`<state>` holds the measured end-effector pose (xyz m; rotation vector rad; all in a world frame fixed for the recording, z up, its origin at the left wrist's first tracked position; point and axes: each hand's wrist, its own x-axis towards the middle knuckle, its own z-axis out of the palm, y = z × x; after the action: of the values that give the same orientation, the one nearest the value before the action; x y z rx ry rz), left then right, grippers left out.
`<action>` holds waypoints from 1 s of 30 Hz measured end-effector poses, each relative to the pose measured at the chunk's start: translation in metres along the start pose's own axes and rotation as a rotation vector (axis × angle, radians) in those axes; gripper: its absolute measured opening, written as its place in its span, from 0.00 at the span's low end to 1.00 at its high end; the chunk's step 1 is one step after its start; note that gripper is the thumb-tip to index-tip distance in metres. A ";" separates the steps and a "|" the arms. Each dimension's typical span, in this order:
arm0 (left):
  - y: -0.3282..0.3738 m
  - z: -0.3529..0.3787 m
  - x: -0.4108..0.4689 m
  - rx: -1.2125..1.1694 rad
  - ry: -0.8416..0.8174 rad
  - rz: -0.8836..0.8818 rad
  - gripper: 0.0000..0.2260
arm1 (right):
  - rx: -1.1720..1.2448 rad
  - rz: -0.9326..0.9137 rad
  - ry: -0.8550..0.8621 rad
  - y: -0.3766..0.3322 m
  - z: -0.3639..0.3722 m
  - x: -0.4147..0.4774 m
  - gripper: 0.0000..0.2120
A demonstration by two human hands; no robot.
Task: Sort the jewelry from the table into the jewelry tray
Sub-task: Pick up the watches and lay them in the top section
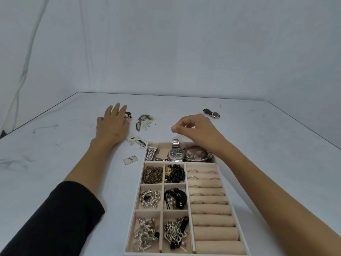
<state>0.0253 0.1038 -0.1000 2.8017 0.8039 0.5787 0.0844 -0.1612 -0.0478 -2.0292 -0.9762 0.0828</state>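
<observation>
White table [55,154] bears the jewelry tray [160,143] at 6 o'clock: three watches [176,154] in its far compartment, six small bins of beads and chains [153,174], and ring rolls [212,209] toward 3. One loose watch [212,113] lies at 1 o'clock. My left hand [112,124], fingers straight, touches a small metal piece [128,114] at 10 o'clock. My right hand [195,129] hovers loosely curled over the tray's far edge, holding nothing.

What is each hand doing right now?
Left hand: open, fingers reaching a small piece on the table.
Right hand: loosely curled, holding nothing visible.

Staged recording set, draped white cloth backdrop [166,43], scuffed white table [55,145]
</observation>
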 end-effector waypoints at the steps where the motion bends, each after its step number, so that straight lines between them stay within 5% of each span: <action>1: -0.002 0.001 0.001 0.004 -0.010 0.000 0.23 | 0.002 0.007 0.015 0.004 -0.002 0.003 0.10; 7: -0.001 -0.001 -0.001 -0.028 0.079 -0.034 0.19 | 0.051 0.100 0.217 0.045 -0.019 0.028 0.09; 12: -0.002 -0.005 0.000 -0.177 0.121 -0.066 0.16 | -0.193 0.273 0.397 0.099 -0.027 0.045 0.10; 18: 0.006 -0.015 -0.001 -0.486 0.171 -0.099 0.13 | -0.508 0.328 0.324 0.115 -0.035 0.059 0.18; 22: 0.019 -0.036 -0.008 -0.806 0.038 -0.092 0.17 | -0.631 0.378 0.275 0.121 -0.036 0.068 0.23; 25: 0.029 -0.051 -0.011 -0.913 -0.049 -0.086 0.24 | -0.704 0.363 0.281 0.124 -0.036 0.072 0.18; 30: 0.038 -0.068 -0.016 -1.070 -0.134 -0.064 0.20 | -0.548 0.282 0.383 0.119 -0.039 0.068 0.10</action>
<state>0.0028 0.0670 -0.0331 1.7963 0.3641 0.5656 0.2190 -0.1810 -0.0906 -2.5441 -0.4946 -0.4528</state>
